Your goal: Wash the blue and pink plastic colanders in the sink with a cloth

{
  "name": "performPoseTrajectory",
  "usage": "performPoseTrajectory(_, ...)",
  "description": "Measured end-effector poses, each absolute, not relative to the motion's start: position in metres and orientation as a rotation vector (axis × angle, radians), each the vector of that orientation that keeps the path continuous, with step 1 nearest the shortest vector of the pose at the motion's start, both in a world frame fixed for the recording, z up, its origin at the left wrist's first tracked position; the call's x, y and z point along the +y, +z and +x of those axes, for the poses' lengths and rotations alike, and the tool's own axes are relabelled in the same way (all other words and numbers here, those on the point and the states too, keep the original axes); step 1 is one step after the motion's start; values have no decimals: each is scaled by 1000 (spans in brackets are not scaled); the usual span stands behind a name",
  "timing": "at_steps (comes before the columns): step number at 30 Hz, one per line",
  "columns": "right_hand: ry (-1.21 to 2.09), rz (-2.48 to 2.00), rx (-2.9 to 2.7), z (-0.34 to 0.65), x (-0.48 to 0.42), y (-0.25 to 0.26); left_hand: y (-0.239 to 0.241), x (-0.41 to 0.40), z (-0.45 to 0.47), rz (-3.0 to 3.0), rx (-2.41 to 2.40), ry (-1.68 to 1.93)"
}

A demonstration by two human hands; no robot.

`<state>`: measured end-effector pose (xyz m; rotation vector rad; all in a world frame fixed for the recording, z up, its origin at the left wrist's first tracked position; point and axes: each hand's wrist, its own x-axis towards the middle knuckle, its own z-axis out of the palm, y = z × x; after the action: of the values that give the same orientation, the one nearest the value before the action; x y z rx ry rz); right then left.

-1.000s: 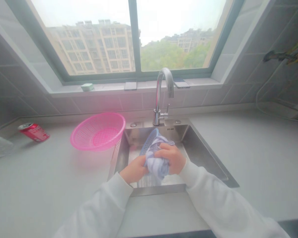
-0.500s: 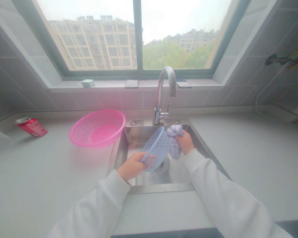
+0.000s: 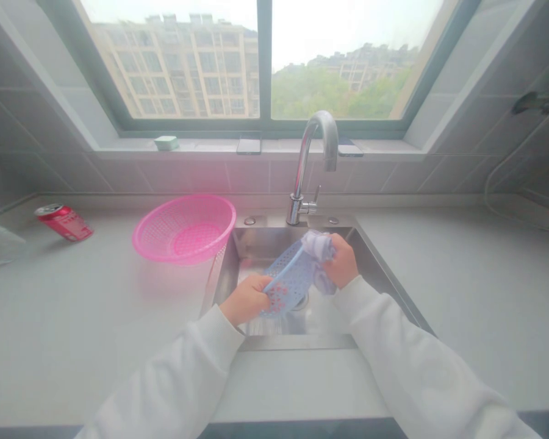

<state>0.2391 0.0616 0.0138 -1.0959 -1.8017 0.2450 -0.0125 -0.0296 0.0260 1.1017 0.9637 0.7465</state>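
Observation:
Over the steel sink (image 3: 388,286), my left hand (image 3: 244,299) grips the near rim of a small blue plastic basket (image 3: 288,283), which is tilted on edge. My right hand (image 3: 343,262) is closed on a pale lilac cloth (image 3: 318,247) and presses it against the basket's far rim. A chrome tap (image 3: 313,155) stands just behind the sink, its spout above the cloth. No water is seen running.
A pink basket (image 3: 185,227) sits on the counter, overhanging the sink's left edge. A red can (image 3: 64,221) lies on its side at far left. A green soap bar (image 3: 166,142) and two dark flat objects rest on the windowsill. Grey counter extends to both sides.
One second ago both hands held the cloth bunched around the basket. The right hand has since carried the cloth up to the basket's far rim, and the basket has tipped flatter on edge.

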Motion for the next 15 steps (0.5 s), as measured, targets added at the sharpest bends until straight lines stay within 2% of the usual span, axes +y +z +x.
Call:
performPoseTrajectory(4,205,-1064,-1812,252,62,22,28,-30,-8,1076,915,741)
performPoseTrajectory(10,-97,-549,-2289,201,4,29,23,-25,-6,1107,950,873)
performPoseTrajectory(15,277,-841,-1927,224,33,24,31,-31,-12,1136,925,746)
